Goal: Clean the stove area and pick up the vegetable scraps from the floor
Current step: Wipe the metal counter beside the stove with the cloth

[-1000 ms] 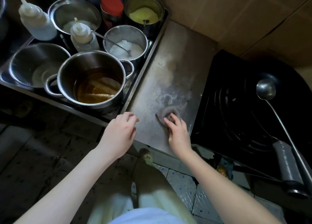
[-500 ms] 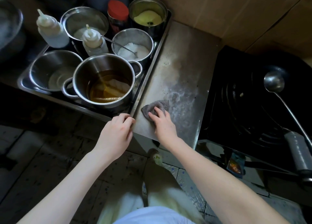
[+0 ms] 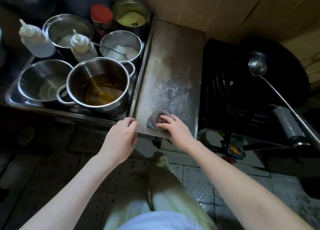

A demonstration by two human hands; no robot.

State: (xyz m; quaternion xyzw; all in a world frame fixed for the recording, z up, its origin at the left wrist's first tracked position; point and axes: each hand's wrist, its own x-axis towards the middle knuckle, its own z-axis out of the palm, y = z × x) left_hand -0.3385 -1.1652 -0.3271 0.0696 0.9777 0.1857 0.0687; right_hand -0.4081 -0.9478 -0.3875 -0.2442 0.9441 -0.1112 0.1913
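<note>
Pressing down on a grey cloth [image 3: 156, 118], the right hand [image 3: 176, 130] is lying flat at the near edge of the steel counter [image 3: 173, 56], its fingers [image 3: 165, 118] slightly spread and resting on top of the bunched fabric rather than pinching it; the cloth is sticking out beyond the fingertips, toward the pale, smeared patch on the metal just past them. The left hand [image 3: 119, 139] is sitting just beside it, its fingers [image 3: 129, 121] close together and curled over the counter's near corner, where the counter is meeting the tray [image 3: 10, 95] of pots; whether the fingertips are gripping the edge or only touching it is not something I can tell. Just beyond the left fingers a steel pot [image 3: 97, 84] is holding amber liquid, and further out are standing an empty pot [image 3: 44, 80], a pot of white grains [image 3: 122, 47] with a spoon in it, two squeeze bottles [image 3: 35, 39], a red-lidded jar [image 3: 101, 20] and a pot of yellow paste [image 3: 132, 13]. Out past the right hand's little-finger side, a black wok [image 3: 256, 77] is sitting on the stove with a steel ladle [image 3: 257, 66] lying in it. Below both wrists the tiled floor [image 3: 199, 181] is showing, dark and stained, with a small pale-green scrap [image 3: 161, 161] lying on it under the counter edge
</note>
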